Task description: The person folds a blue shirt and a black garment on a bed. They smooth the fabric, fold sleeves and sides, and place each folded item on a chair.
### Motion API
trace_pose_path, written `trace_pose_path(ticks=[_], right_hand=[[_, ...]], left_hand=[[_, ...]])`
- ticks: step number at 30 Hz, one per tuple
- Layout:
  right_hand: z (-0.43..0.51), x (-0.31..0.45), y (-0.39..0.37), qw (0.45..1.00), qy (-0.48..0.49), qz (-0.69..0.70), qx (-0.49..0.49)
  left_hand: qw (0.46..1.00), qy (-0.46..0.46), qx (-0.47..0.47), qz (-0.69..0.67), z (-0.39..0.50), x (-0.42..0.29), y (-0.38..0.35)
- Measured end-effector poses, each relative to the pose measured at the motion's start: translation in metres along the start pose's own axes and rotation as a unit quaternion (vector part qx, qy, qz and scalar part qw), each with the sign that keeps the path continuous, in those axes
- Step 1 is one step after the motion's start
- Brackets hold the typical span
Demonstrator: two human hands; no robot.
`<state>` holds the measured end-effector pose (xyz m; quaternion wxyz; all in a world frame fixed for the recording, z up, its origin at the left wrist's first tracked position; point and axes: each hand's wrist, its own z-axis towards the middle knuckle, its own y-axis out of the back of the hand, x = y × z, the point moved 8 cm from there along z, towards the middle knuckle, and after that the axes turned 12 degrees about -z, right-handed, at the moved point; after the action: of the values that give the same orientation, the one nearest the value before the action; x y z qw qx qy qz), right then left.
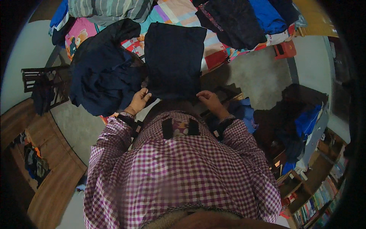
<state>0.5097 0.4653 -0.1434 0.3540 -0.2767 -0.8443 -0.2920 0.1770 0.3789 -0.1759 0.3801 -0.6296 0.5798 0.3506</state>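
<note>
A dark navy cloth (175, 61), folded into a flat rectangle, lies before me with its far part on the patterned bedspread. My left hand (140, 100) pinches its near left corner between thumb and fingers. At the near right corner is my right hand (210, 101), its thumb and fingertips together at the cloth's edge; whether they grip it is unclear. Left of the folded cloth is a large crumpled heap of dark navy fabric (105, 77), close to my left hand.
A striped pillow (108, 10) and folded dark clothes (233, 23) lie on the bedspread (183, 13). A dark wooden rack (60, 83) stands left, a red plastic stool (285, 50) at the back right. Bookshelves (311, 197) and a cloth-draped chair (294, 123) are right.
</note>
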Motion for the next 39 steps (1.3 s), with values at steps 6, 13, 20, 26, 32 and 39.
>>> trace_pose_path(ticks=[6,13,20,26,32,39], right_hand=[[0.003,-0.012,-0.031,0.996,-0.015,0.059,0.068],[0.008,-0.020,-0.046,0.993,-0.053,-0.023,0.100],[0.004,-0.027,-0.058,0.984,-0.136,0.079,0.088],[0.011,-0.021,-0.075,0.978,-0.145,0.094,0.119],[-0.003,-0.002,-0.063,0.996,-0.008,-0.013,0.092],[-0.029,-0.043,-0.103,0.996,-0.081,0.045,-0.008]], left_hand=[[0.999,-0.008,0.008,0.041,-0.011,0.004,0.013],[0.993,0.108,0.021,-0.042,-0.021,0.011,0.020],[0.977,0.208,-0.028,-0.028,-0.029,0.030,0.025],[0.985,0.171,-0.009,-0.017,-0.022,0.029,0.013],[0.997,0.020,0.037,-0.070,-0.041,0.005,0.016],[0.959,0.111,0.032,-0.258,-0.073,0.035,0.023]])
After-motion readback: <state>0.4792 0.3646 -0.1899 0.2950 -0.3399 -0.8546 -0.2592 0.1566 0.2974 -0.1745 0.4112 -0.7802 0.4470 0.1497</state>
